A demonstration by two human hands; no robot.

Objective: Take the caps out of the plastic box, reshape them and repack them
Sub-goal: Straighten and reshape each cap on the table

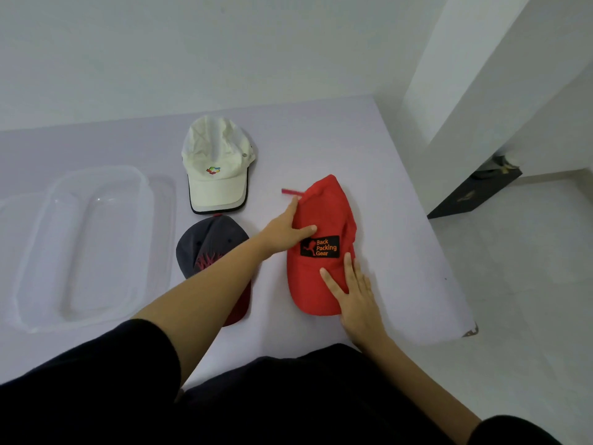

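A red cap (324, 216) with a black "Back Packing Gear" patch lies flat on the white table, brim toward me. My left hand (285, 231) presses on the left side of its crown, fingers spread. My right hand (353, 290) lies flat on the brim's right side. A white cap (218, 168) with a small coloured logo sits farther back. A dark grey cap (208, 248) with a red brim lies partly under my left forearm. The clear plastic box (38, 252) stands at the left with nothing inside.
The table (394, 252) ends at the right, with its corner near my right wrist. White walls stand behind and to the right. A dark flat object (475, 195) lies on the floor past the table's right edge.
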